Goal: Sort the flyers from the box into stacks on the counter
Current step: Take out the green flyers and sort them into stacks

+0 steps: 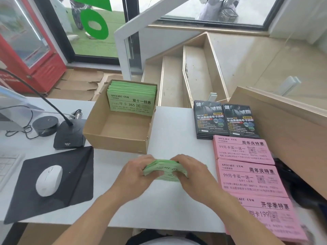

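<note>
Both hands meet over the middle of the white counter [169, 124], holding a thick bundle of green flyers [165, 171] between them. The left hand [137, 171] has its fingers curled round the bundle's left end, thumb underneath, and the right hand [190, 169] closes over the right end with its fingers pressed together on top; whether the bundle touches the counter or is just above it I cannot tell. At twelve o'clock from the hands stands the open cardboard box [116, 138], with more green flyers in the box [131, 99] standing upright against its far wall and the near half of its floor bare. At one to two o'clock lie two side-by-side stacks of black flyers [225, 119]. Just beneath them, running from three o'clock down toward five, are three stacks of pink flyers [247, 165], touching or overlapping one another along the counter's right side. Out at nine o'clock a white mouse [49, 180] sits on a black mouse pad [74, 174], and at ten o'clock a desk microphone [69, 134] stands just beside the box.
</note>
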A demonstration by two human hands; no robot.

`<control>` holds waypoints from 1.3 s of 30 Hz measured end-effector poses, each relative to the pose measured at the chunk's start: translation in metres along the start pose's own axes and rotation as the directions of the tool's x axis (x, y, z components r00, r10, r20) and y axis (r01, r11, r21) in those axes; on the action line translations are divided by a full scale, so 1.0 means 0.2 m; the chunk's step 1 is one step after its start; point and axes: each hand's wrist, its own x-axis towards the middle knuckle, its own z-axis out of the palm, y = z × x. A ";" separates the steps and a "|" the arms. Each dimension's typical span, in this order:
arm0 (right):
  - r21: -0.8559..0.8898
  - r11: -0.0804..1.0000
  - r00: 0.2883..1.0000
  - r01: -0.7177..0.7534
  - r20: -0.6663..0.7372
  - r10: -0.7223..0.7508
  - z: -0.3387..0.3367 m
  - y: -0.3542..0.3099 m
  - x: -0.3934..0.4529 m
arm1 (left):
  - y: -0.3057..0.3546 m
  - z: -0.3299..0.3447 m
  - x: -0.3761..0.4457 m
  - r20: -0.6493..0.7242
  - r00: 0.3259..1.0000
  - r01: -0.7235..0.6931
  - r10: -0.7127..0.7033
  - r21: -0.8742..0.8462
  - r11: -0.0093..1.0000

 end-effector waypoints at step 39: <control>-0.314 0.879 0.914 -0.357 0.076 0.399 -0.17 0.50 0.43 | -0.18 0.45 0.36 -0.150 0.860 0.438 -0.488 -0.274 0.856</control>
